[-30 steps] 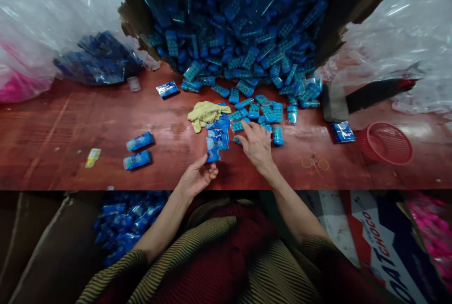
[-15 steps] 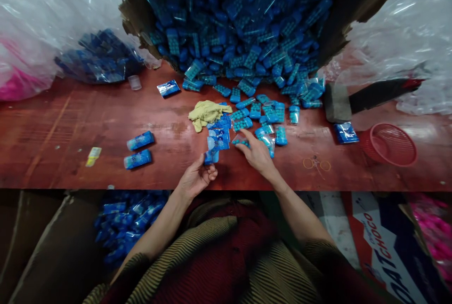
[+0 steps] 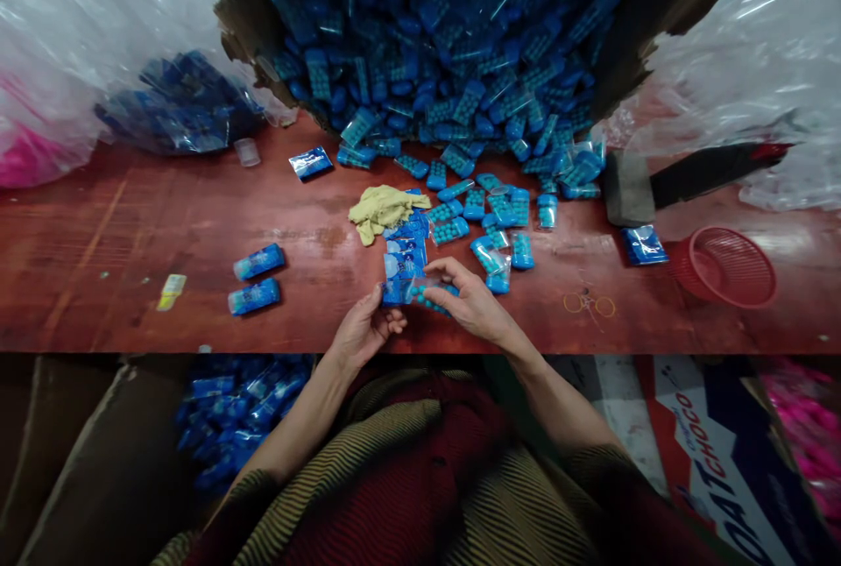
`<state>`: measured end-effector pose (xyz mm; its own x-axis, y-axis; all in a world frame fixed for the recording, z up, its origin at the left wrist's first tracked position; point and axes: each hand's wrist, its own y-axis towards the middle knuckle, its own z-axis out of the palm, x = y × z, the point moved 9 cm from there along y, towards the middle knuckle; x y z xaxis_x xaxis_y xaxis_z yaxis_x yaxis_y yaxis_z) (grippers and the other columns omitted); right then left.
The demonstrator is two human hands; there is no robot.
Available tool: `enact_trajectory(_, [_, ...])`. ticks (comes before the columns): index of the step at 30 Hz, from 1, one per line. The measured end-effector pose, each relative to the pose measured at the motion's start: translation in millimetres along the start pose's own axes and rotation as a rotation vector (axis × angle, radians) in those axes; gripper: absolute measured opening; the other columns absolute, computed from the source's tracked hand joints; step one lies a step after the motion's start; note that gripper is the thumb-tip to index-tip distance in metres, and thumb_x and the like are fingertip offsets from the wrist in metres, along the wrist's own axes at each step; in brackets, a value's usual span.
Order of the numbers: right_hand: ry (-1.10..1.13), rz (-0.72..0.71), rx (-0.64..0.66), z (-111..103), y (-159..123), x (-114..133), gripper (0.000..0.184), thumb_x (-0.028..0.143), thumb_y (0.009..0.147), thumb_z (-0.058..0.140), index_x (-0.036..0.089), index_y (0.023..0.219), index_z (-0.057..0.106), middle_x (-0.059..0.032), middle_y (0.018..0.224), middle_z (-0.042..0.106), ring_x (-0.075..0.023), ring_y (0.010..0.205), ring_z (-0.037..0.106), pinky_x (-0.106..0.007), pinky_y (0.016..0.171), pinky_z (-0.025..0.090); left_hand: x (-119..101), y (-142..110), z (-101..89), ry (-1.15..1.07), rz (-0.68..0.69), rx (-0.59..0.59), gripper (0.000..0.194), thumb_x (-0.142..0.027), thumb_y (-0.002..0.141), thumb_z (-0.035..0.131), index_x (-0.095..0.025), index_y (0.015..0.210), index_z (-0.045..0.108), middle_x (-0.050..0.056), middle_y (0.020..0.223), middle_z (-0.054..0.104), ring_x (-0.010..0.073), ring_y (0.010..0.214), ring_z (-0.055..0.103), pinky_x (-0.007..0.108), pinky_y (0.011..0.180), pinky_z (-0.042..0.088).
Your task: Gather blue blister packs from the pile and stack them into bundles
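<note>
My left hand (image 3: 366,326) pinches a blue printed sleeve (image 3: 394,293) near the front of the table. My right hand (image 3: 471,301) grips a small clear container of turquoise balls (image 3: 430,293), its end right at the sleeve; whether it is inside, I cannot tell. Beyond my hands, several flat blue sleeves (image 3: 402,261) lie in an overlapping row, partly under a crumpled yellow cloth (image 3: 382,208). Loose ball-filled containers (image 3: 522,251) lie to the right of the row. Off to the left, two sleeved containers (image 3: 255,296) lie side by side.
A torn carton with a heap of containers (image 3: 420,67) opens at the back. On the right are a hammer (image 3: 629,189), a blue packet (image 3: 644,245), a red basket (image 3: 723,268) and rubber bands (image 3: 588,303). Plastic bags (image 3: 184,102) stand at the back left.
My right hand has picked up a container from the right of the row and brought it left and nearer, up to the sleeve. My left hand has stayed in place.
</note>
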<state>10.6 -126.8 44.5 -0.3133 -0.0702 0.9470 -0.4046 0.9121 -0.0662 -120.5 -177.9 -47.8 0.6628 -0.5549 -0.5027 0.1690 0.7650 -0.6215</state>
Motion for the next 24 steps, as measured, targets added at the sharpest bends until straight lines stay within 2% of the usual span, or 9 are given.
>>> enact_trajectory(4, [-0.018,-0.023,0.003,1.3,-0.7,2.9,0.019,0.032,0.083,0.058,0.021,0.099,0.060,-0.0014,0.092,0.066,-0.0152,0.084,0.060,-0.029,0.078,0.046,-1.8,-0.7,2.0,0.031,0.010,0.008,0.025,-0.038,0.080,0.064,-0.014,0.071,0.059,0.002,0.049,0.059,0.0128,0.046,0.058,0.022,0.044,0.048])
enact_trajectory(12, [-0.069,-0.128,-0.035,-1.5,-3.4,13.8,0.018,0.031,0.084,0.060,0.023,0.097,0.068,-0.0026,0.091,0.065,-0.0151,0.085,0.060,-0.029,0.080,0.046,-1.3,-2.5,5.3,0.079,0.007,0.037,0.029,-0.041,0.075,0.068,-0.014,0.070,0.060,0.003,0.048,0.060,0.0146,0.047,0.060,0.021,0.042,0.048])
enact_trajectory(16, [-0.072,-0.092,-0.047,-2.8,-3.6,8.9,0.018,0.032,0.084,0.060,0.023,0.098,0.069,-0.0023,0.092,0.066,-0.0154,0.085,0.061,-0.029,0.081,0.045,-9.6,-4.9,9.2,0.151,0.104,0.063,0.036,-0.046,0.069,0.072,-0.012,0.071,0.063,0.004,0.053,0.063,0.0143,0.050,0.061,0.023,0.048,0.051])
enact_trajectory(20, [-0.042,-0.024,-0.066,2.0,-6.3,1.0,0.021,0.032,0.086,0.055,0.021,0.102,0.065,-0.0018,0.093,0.067,-0.0161,0.086,0.061,-0.027,0.079,0.046,-22.1,-6.5,10.9,0.230,0.224,0.035,0.037,-0.046,0.064,0.075,-0.011,0.070,0.064,0.004,0.059,0.065,0.0128,0.051,0.061,0.022,0.049,0.052])
enact_trajectory(22, [-0.061,-0.017,-0.131,4.8,-9.9,-3.2,0.021,0.033,0.088,0.051,0.020,0.100,0.062,-0.0021,0.091,0.066,-0.0160,0.084,0.061,-0.026,0.076,0.047,-23.7,-5.2,9.6,0.213,0.227,0.010,0.036,-0.044,0.063,0.077,-0.012,0.072,0.065,0.003,0.062,0.067,0.0119,0.052,0.061,0.021,0.048,0.052])
enact_trajectory(24, [-0.160,-0.061,-0.241,7.2,-15.2,-4.0,0.020,0.034,0.089,0.050,0.019,0.096,0.061,-0.0040,0.090,0.065,-0.0165,0.082,0.061,-0.027,0.075,0.047,-18.9,-2.6,8.7,0.154,0.174,0.001,0.034,-0.040,0.062,0.078,-0.013,0.076,0.065,0.003,0.068,0.069,0.0124,0.056,0.063,0.022,0.051,0.053])
